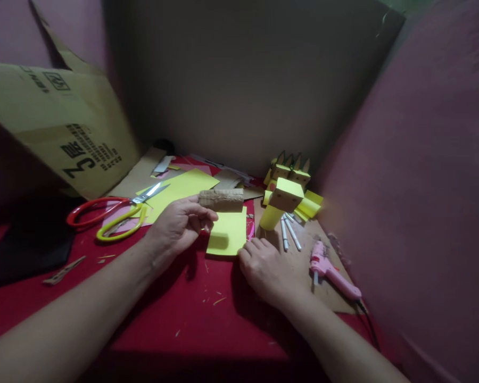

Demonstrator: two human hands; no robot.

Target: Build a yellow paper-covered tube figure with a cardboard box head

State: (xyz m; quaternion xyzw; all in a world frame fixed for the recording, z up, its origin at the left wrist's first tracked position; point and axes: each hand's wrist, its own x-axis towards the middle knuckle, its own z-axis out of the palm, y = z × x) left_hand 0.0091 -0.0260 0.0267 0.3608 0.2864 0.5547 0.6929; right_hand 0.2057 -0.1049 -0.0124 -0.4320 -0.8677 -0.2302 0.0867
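Observation:
A short cardboard roll (pixel 221 199) is held at its left end by my left hand (pixel 178 223), its fingers closed on it. The roll hangs just above the far edge of a yellow paper rectangle (pixel 227 234) and casts a shadow on it. My right hand (pixel 263 266) has its fingers bent together at the paper's lower right corner, holding that edge. Beyond my right hand, a yellow tube topped by a yellow and brown block (pixel 288 194) stands upright on a cardboard sheet (pixel 309 295).
Red-and-yellow-handled scissors (pixel 122 213) lie at left by yellow sheets (pixel 183 191). A clothespin (pixel 64 270) lies nearer. At right are white sticks (pixel 291 234) and a pink glue gun (pixel 333 270) with a cord. A large carton (pixel 59 117) stands back left.

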